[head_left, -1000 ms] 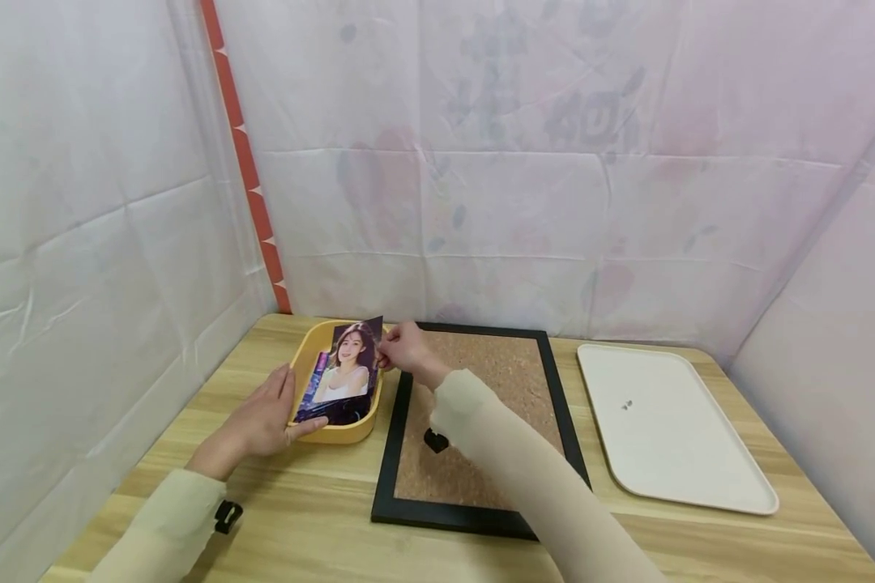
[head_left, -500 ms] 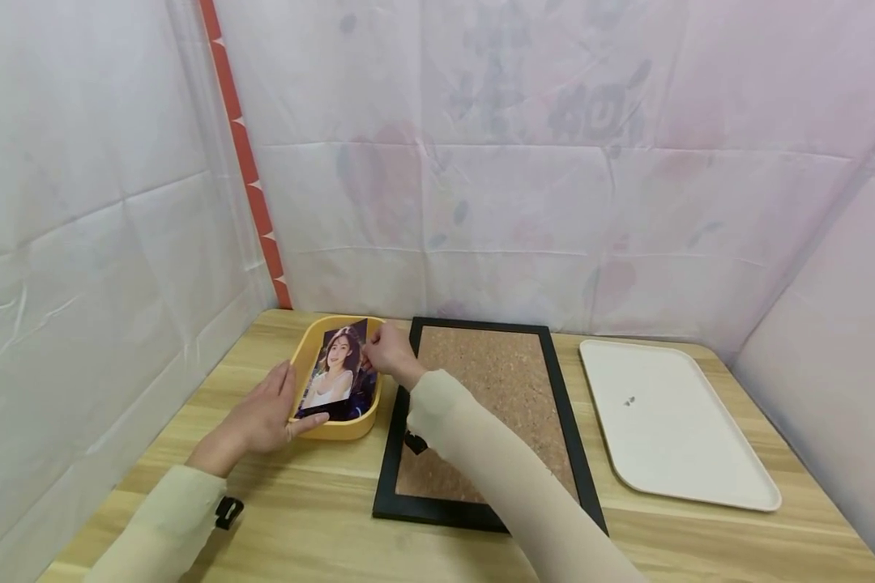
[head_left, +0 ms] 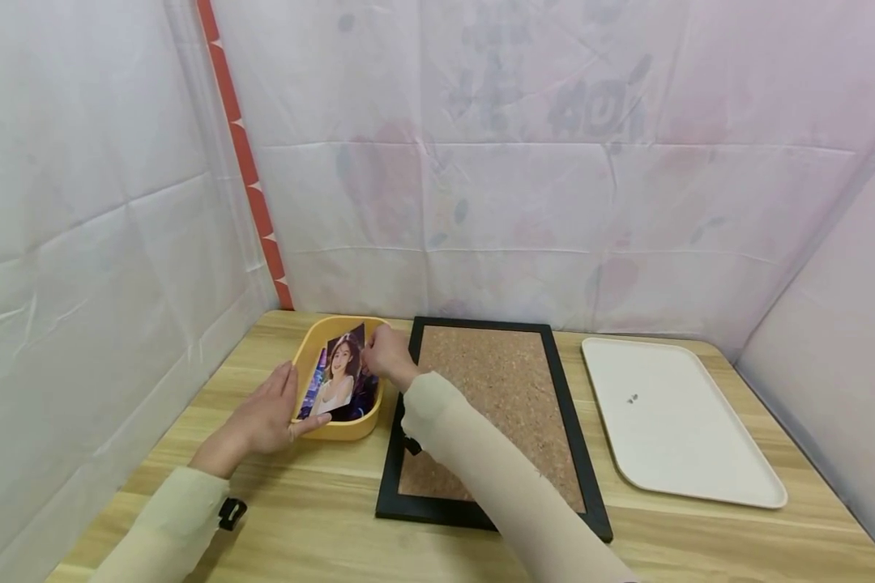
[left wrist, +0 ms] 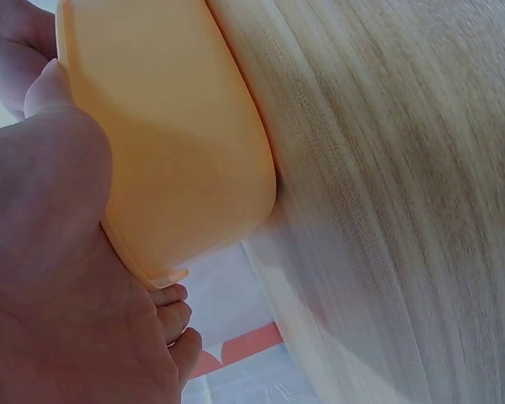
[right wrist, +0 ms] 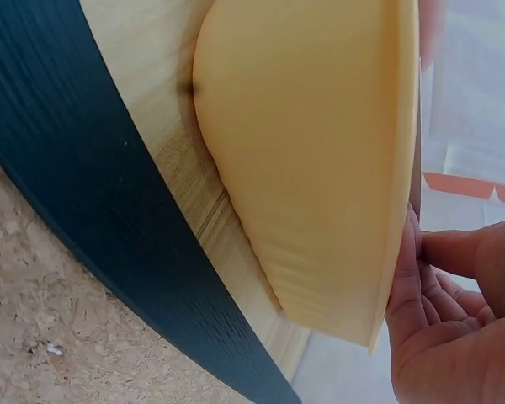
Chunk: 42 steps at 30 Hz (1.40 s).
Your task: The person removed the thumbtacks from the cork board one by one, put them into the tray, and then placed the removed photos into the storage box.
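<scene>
Pinching photo (head_left: 339, 380) | right hand (head_left: 385, 356) | left hand (head_left: 266, 417) flat against yellow tray (head_left: 339, 431)

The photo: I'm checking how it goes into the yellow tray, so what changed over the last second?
The photo, pinched at its top corner by the right hand, has sunk lower into the yellow tray and now stands steeper, with less of it above the rim. The left hand stays against the tray's near left side, thumb at the photo's bottom corner. The cork board and white tray lie as before.
</scene>
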{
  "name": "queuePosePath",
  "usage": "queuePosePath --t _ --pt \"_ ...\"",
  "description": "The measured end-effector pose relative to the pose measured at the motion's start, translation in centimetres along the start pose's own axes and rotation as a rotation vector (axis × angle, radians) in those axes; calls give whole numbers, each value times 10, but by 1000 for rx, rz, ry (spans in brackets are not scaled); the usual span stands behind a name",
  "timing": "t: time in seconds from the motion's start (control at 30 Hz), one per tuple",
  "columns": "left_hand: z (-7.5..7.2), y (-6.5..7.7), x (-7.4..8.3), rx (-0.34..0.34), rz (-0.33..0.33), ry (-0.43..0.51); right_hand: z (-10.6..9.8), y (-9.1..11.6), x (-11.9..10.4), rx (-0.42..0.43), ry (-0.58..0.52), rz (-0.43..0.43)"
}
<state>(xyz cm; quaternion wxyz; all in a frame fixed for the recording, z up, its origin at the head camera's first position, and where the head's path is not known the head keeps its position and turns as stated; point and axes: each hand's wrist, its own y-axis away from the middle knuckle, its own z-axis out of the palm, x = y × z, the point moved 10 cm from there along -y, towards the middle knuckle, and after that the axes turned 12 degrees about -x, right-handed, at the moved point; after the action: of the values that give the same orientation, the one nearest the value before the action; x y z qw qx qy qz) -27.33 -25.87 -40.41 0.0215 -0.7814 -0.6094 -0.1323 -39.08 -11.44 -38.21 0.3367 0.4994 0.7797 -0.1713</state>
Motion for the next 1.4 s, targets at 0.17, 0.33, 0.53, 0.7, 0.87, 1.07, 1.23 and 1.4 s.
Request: queuePosePath --t 0.17,0.33,0.53,0.7,0.87,1.07,1.23,1.4 --pt "1 -1 0 -3 5 -15 4 -3 5 -9 6 45" --pt "1 0 2 3 18 -8 9 -3 3 15 36 37" --pt "5 0 6 4 32 -14 17 -2 6 16 114 45" --pt "4 -1 7 10 29 -16 13 -1 3 32 132 29" --pt "3 -4 8 -11 21 -17 11 1 1 3 164 25" --pt "5 -8 -7 -16 23 -34 10 14 -14 -88 186 1" --pt "-7 -9 -2 -36 15 -33 -14 34 -22 -104 168 -87" --pt "-5 -10 2 -81 -14 -34 -50 70 -18 -80 198 -222"
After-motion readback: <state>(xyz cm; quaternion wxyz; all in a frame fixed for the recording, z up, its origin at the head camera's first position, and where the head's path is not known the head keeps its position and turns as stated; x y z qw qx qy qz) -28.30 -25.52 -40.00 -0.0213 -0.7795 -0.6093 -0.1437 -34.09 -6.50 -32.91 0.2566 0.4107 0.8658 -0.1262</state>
